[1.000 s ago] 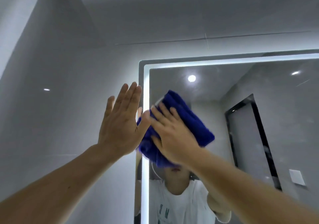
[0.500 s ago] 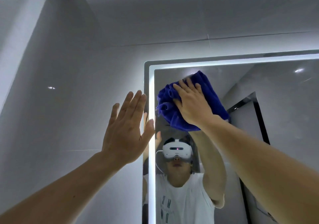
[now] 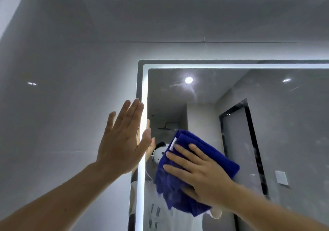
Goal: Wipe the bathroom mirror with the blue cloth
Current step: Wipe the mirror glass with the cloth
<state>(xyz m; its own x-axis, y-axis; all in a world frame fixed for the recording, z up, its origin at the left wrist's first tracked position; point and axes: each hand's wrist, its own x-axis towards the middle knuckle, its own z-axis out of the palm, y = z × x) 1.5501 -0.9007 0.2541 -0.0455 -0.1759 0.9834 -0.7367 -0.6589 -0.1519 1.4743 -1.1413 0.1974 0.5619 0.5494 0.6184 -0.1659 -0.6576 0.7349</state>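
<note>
The head view looks up at a lit mirror on a grey tiled wall, and everything here is placed against that mirror. A bright light strip runs along its left and top edges just inside the frame. The right hand lies flat on the cloth, fingers straight and spread, pressing it against the glass in the lower left part of the mirror; the fingers do not curl round the fabric. The cloth is deep blue, folded into a thick pad, with a small white tag showing at its upper left edge, just beside the fingertips. Its lower part hangs looser below the palm. The left hand is released and holds nothing: fingers straight and together, pointing up, palm laid against the wall at the mirror's left edge, with the thumb reaching over the light strip. Its reflection shows just inside the strip. In the glass, above the cloth, a round ceiling light shines near the top left, with faint smears around it. To the right of the cloth the mirror reflects a dark-framed doorway and, lower right, a white wall switch. Below the cloth the reflection shows a white shirt, partly hidden by the blue fabric.
</note>
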